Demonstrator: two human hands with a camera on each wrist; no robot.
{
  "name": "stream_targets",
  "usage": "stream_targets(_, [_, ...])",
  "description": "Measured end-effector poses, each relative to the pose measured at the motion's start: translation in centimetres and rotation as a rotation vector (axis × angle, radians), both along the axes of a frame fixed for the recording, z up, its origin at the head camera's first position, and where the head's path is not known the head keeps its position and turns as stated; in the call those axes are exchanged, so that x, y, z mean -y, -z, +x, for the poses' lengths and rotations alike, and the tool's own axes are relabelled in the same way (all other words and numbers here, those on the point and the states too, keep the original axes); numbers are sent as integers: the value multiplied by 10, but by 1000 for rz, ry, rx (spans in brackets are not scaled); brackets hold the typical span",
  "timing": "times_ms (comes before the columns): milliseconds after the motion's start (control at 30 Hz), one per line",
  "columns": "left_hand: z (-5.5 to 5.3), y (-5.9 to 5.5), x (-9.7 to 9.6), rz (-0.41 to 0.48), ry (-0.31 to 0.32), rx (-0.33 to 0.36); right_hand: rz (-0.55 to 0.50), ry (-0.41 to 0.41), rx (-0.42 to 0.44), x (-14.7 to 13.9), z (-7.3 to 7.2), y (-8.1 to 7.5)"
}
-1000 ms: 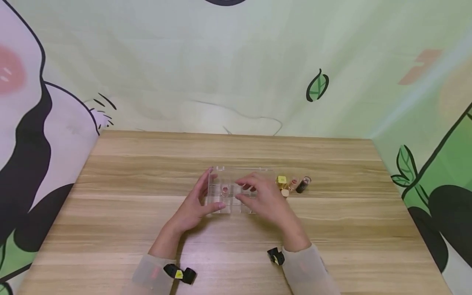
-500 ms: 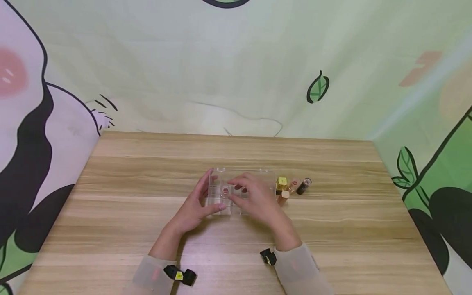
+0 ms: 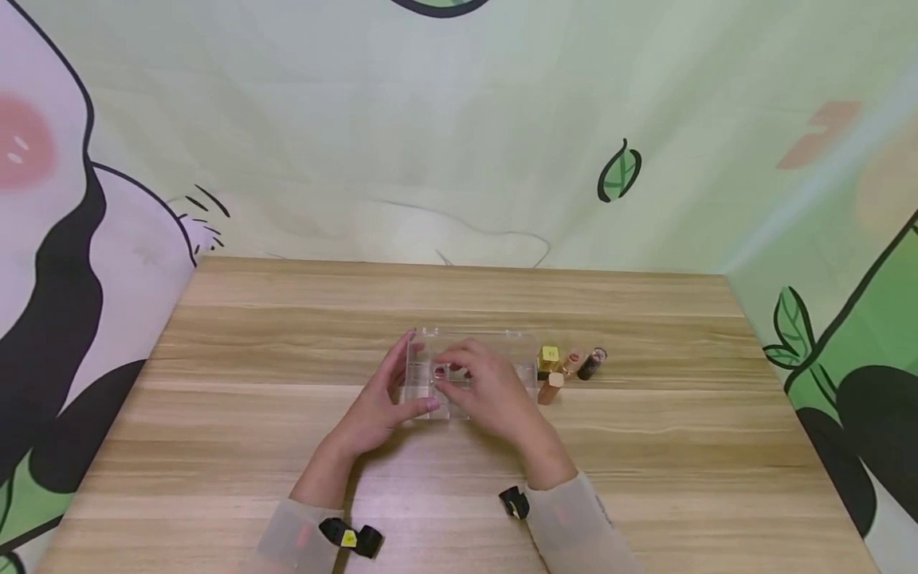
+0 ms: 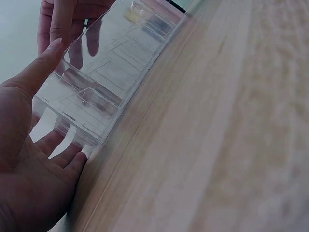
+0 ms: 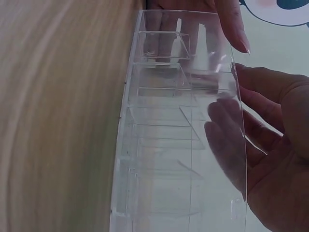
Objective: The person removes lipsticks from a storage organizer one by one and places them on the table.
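Note:
A clear plastic organizer box [image 3: 502, 339] with several compartments stands on the table. My left hand [image 3: 373, 402] grips its left end, thumb at the near side and fingers round the far side. In one of the left compartments stands a lipstick [image 3: 439, 372] with a dark reddish top; in the right wrist view the lipstick [image 5: 205, 82] shows through the clear wall. My right hand [image 3: 495, 391] reaches over the box, thumb and fingertips pinching the lipstick's top end. The exact contact is partly hidden by reflections.
Right of the box are a gold-topped lipstick [image 3: 548, 358], a rose-gold one [image 3: 551, 389], a pinkish one [image 3: 571, 363] and a black tube [image 3: 591, 364]. The wooden table [image 3: 287, 319] meets a printed cloth backdrop [image 3: 323, 143] at its far edge.
My right hand has moved left over the box to the standing lipstick, and its thumb and fingers have closed in. The rose-gold lipstick has come into fuller view. My left hand keeps its place.

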State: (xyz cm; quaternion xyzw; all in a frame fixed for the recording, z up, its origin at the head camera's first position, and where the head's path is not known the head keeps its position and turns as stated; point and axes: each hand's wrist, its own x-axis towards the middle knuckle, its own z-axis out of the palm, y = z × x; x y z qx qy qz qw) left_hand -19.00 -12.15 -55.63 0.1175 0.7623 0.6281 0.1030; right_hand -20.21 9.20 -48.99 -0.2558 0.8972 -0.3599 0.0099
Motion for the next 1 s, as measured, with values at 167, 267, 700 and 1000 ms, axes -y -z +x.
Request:
stream_targets(167, [0, -1, -1, 1, -2, -5, 10, 6, -12, 2, 0, 1])
stream_targets(267, [1, -1, -1, 5, -1, -9, 2, 11, -26, 3, 0, 2])
stream_targets(700, [0, -1, -1, 12, 6, -28, -43, 41, -40, 7, -1, 4])
stream_targets(1000, [-1, -1, -1, 17, 4, -19, -27, 60, -65, 6, 1, 1])
